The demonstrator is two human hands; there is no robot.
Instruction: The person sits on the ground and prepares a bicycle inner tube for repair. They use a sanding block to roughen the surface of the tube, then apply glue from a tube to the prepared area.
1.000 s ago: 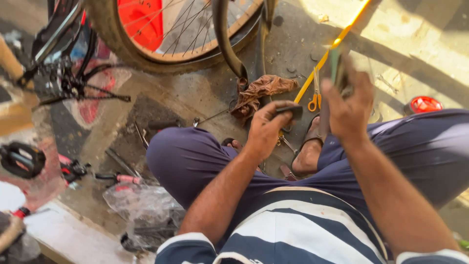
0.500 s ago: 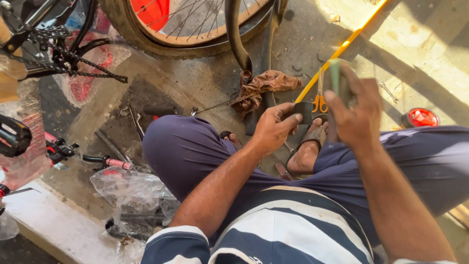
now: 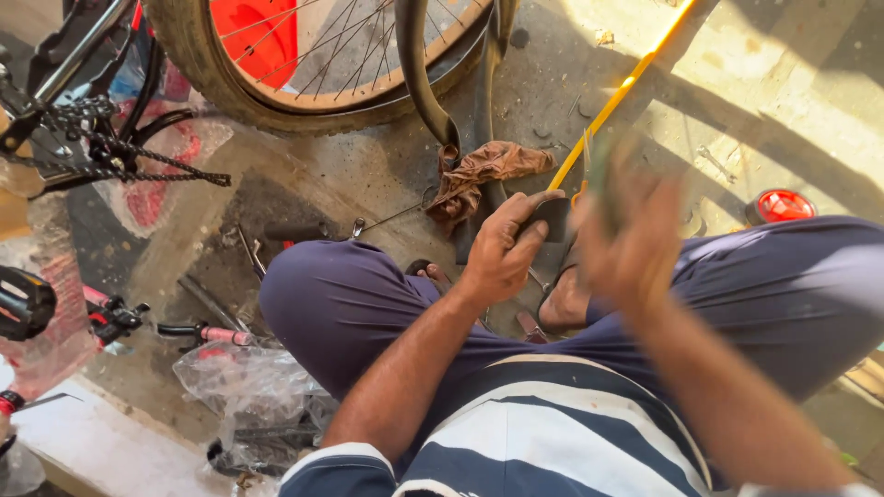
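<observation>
The left hand is pinching a piece of black rubber tube between thumb and fingers, holding it above the knees. The right hand is blurring just beside it, its grip impossible to tell. Beyond them a brown rag is lying on the concrete floor below the bicycle wheel.
</observation>
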